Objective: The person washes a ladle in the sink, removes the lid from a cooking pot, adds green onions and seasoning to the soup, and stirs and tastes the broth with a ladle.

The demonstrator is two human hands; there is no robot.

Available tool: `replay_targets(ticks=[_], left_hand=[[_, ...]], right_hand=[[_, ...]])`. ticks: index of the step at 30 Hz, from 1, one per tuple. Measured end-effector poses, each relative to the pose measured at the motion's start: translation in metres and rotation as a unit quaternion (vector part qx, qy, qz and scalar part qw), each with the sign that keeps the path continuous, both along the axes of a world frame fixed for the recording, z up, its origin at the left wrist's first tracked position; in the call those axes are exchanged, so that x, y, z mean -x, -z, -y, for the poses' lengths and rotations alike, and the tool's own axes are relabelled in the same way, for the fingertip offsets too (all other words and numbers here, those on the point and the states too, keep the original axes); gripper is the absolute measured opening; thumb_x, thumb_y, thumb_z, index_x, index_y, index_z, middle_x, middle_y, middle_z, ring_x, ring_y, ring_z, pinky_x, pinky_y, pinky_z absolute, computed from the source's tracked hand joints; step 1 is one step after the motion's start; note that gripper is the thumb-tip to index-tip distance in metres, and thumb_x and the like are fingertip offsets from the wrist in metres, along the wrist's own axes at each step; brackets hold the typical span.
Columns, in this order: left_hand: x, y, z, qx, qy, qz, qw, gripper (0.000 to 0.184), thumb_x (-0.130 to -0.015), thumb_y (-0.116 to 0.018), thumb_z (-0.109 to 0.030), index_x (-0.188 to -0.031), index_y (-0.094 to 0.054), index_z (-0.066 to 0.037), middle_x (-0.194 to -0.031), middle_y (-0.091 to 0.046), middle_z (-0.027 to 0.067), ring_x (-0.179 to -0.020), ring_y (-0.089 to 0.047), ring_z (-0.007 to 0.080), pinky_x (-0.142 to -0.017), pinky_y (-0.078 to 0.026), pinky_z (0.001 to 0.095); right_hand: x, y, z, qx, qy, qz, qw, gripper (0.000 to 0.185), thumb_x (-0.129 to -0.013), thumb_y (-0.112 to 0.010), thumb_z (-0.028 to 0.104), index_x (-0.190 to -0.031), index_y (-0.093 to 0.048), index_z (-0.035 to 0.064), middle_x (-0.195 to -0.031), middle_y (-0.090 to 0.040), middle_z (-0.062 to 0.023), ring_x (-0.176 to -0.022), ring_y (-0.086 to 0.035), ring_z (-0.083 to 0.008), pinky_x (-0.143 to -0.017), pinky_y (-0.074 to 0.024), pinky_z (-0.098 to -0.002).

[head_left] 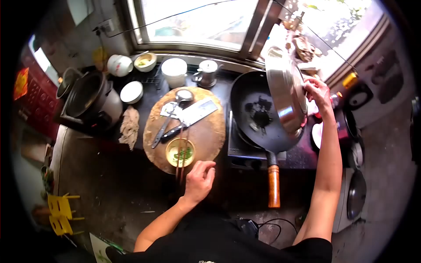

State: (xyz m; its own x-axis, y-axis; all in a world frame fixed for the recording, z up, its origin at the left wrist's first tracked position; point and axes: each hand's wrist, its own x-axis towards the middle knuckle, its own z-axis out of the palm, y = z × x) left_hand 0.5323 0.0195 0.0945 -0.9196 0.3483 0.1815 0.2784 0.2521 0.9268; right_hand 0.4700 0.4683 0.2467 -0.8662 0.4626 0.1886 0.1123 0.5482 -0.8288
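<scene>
My right hand [319, 93] grips the pan lid [287, 87] at its knob. The shiny metal lid is tilted nearly on edge over the right side of a black wok [250, 94], which has a wooden handle [273, 186] and a wet-looking dark patch inside. My left hand [199, 182] hangs loosely curled with nothing in it, thumb and fingertips apart. Beside it, a small yellow bowl [168, 153] with chopped greens and chopsticks [182, 168] across it sits on a round wooden chopping board [210, 136]. A cleaver [199, 111] and a ladle [184, 95] also lie on the board.
A rice cooker [105, 98] stands at the left with a crumpled cloth [129, 127] near it. White bowls [131, 92], a white tub [174, 72] and a metal-lidded cup [207, 72] line the back below the window. Yellow chairs [60, 210] stand on the floor at left.
</scene>
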Motion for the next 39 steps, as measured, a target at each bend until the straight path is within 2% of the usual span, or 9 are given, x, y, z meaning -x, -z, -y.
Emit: replay_targets(ticks=[7, 12, 14, 15, 21, 23, 30, 38, 39], left_hand=[[-0.010, 0.004, -0.001, -0.001, 0.012, -0.009, 1.000, 0.015, -0.085, -0.062, 0.000, -0.100, -0.063, -0.002, -0.087, -0.061, 0.0111, -0.058, -0.057, 0.0194, -0.057, -0.048, 0.0302], [-0.017, 0.010, 0.003, 0.027, 0.000, -0.004, 1.000, 0.011, -0.087, -0.061, -0.002, -0.098, -0.064, -0.002, -0.085, -0.061, 0.0125, -0.066, -0.061, 0.0223, -0.061, -0.050, 0.0318], [-0.023, 0.015, 0.007, -0.003, -0.011, 0.018, 1.000, 0.013, -0.087, -0.060, -0.001, -0.099, -0.065, -0.001, -0.085, -0.060, 0.0092, -0.064, -0.057, 0.0166, -0.060, -0.047, 0.0285], [-0.025, 0.013, 0.011, 0.005, -0.007, 0.025, 1.000, 0.013, -0.087, -0.060, 0.000, -0.099, -0.065, -0.001, -0.086, -0.059, 0.0085, -0.065, -0.056, 0.0155, -0.059, -0.047, 0.0277], [-0.018, 0.008, 0.008, -0.007, 0.060, -0.001, 0.998, 0.013, -0.086, -0.061, 0.000, -0.098, -0.065, -0.001, -0.086, -0.060, 0.0078, -0.065, -0.055, 0.0142, -0.059, -0.045, 0.0261], [-0.018, 0.004, -0.006, -0.014, 0.110, -0.001, 0.994, 0.013, -0.085, -0.062, 0.000, -0.097, -0.065, -0.001, -0.084, -0.061, 0.0080, -0.064, -0.056, 0.0150, -0.059, -0.046, 0.0266], [-0.058, 0.035, -0.044, 0.046, 0.333, 0.049, 0.941, 0.007, -0.083, -0.065, -0.002, -0.088, -0.070, -0.004, -0.076, -0.061, 0.0085, -0.060, -0.059, 0.0173, -0.058, -0.048, 0.0270], [-0.167, 0.065, -0.196, 0.164, 0.456, 0.108, 0.868, 0.019, -0.086, -0.065, -0.019, -0.096, -0.071, -0.004, -0.084, -0.067, 0.0130, -0.076, -0.066, 0.0255, -0.071, -0.052, 0.0342], [-0.187, 0.066, -0.221, 0.167, 0.465, 0.105, 0.863, 0.020, -0.087, -0.065, -0.019, -0.097, -0.071, -0.004, -0.085, -0.067, 0.0133, -0.077, -0.066, 0.0255, -0.071, -0.052, 0.0343]], right_hand=[[-0.005, 0.022, 0.000, -0.011, 0.027, 0.030, 0.999, 0.017, -0.081, -0.068, 0.015, -0.095, -0.068, 0.0049, -0.065, -0.064, -0.0001, -0.051, -0.052, -0.0035, -0.046, -0.0401, -0.0183], [0.029, 0.117, -0.007, -0.173, 0.007, 0.134, 0.976, 0.044, -0.074, -0.073, 0.030, -0.113, -0.063, 0.0122, -0.077, -0.066, -0.0080, -0.074, -0.065, -0.0224, -0.072, -0.0539, -0.0377], [0.010, 0.070, 0.060, -0.316, 0.037, 0.134, 0.939, 0.048, -0.072, -0.074, 0.033, -0.112, -0.063, 0.0104, -0.088, -0.065, -0.0150, -0.084, -0.064, -0.0311, -0.080, -0.0521, -0.0419], [0.052, 0.179, 0.000, -0.271, 0.056, -0.061, 0.959, 0.045, -0.072, -0.074, 0.036, -0.108, -0.065, 0.0104, -0.092, -0.067, -0.0161, -0.090, -0.065, -0.0319, -0.086, -0.0504, -0.0411], [0.011, 0.111, 0.063, -0.226, 0.031, 0.047, 0.973, 0.052, -0.083, -0.069, 0.033, -0.129, -0.056, 0.0116, -0.111, -0.064, -0.0204, -0.098, -0.065, -0.0350, -0.087, -0.0509, -0.0437], [-0.014, 0.099, 0.067, -0.296, 0.044, 0.011, 0.954, 0.056, -0.085, -0.068, 0.027, -0.136, -0.049, 0.0125, -0.114, -0.062, -0.0208, -0.089, -0.067, -0.0344, -0.084, -0.0519, -0.0451], [-0.179, 0.092, 0.078, -0.283, 0.147, -0.051, 0.946, 0.013, -0.088, -0.060, 0.016, -0.097, -0.066, 0.0099, -0.093, -0.066, -0.0113, -0.080, -0.067, -0.0323, -0.071, -0.0537, -0.0424], [-0.397, 0.133, -0.037, -0.123, 0.262, 0.048, 0.956, 0.016, -0.087, -0.059, 0.017, -0.095, -0.070, 0.0089, -0.095, -0.070, -0.0111, -0.088, -0.067, -0.0310, -0.077, -0.0542, -0.0377], [-0.424, 0.141, -0.056, -0.144, 0.265, 0.030, 0.953, 0.018, -0.088, -0.061, 0.017, -0.097, -0.071, 0.0068, -0.081, -0.070, -0.0091, -0.068, -0.067, -0.0182, -0.065, -0.0534, -0.0290]])
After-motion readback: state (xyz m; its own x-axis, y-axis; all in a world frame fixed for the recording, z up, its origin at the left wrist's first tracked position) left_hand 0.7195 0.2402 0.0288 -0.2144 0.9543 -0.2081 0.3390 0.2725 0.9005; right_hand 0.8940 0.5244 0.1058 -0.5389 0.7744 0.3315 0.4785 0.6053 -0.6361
